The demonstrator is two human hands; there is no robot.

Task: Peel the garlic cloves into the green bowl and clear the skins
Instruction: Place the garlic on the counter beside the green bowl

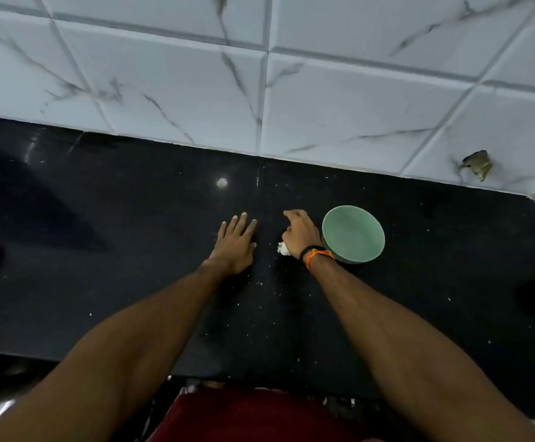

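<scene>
Both hands are on the black tabletop (132,250): I see my left hand (236,247) flat, fingers spread, holding nothing. My right hand (301,234) has its grip curled around white garlic skins (282,248), just beside the green bowl (354,234).

We are looking at a home kitchen: a polished black speckled stone bench (132,250) runs along a wall of glossy white marble-veined tiles (339,100) with grey grout lines, one tile chipped (478,164) at the right, and a green bowl (354,234) stands on the bench.
</scene>
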